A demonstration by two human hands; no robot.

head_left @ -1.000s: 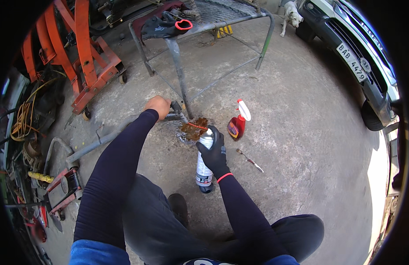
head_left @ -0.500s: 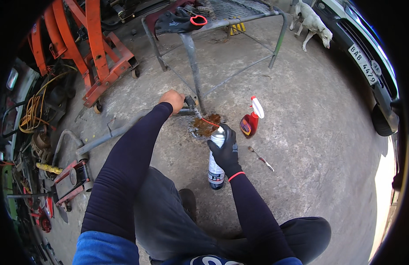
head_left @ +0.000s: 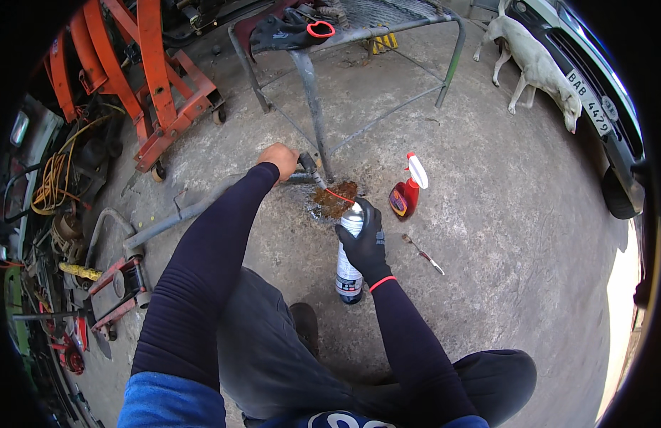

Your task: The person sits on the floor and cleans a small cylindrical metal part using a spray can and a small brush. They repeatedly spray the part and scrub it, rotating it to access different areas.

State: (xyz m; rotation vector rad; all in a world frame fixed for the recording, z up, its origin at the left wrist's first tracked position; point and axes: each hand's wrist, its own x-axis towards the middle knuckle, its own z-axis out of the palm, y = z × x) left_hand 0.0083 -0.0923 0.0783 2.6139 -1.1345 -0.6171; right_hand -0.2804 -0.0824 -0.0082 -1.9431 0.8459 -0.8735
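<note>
My bare left hand (head_left: 279, 160) is closed around one end of a dark cylindrical part (head_left: 311, 170), which slants down toward a wet brown stain (head_left: 335, 202) on the concrete. In a black glove, my right hand (head_left: 368, 246) grips the upper part of an upright white aerosol can (head_left: 348, 269), its forefinger at the top. From the nozzle a thin red straw (head_left: 339, 195) reaches to the lower end of the dark part. Right of the can stands a red spray bottle (head_left: 403, 198) with a white-and-red trigger. A small brush (head_left: 424, 256) lies nearer me.
A metal-framed stand (head_left: 313, 100) carries a black glove (head_left: 288, 34). A white dog (head_left: 537, 68) is beside a parked vehicle (head_left: 605, 114) at right. An orange hoist (head_left: 159, 93), a floor jack (head_left: 120, 289) and coiled orange cable (head_left: 52, 182) occupy the left.
The dog has walked forward and to the right, along the vehicle's front. My hands, the can and the dark part stay nearly where they were.
</note>
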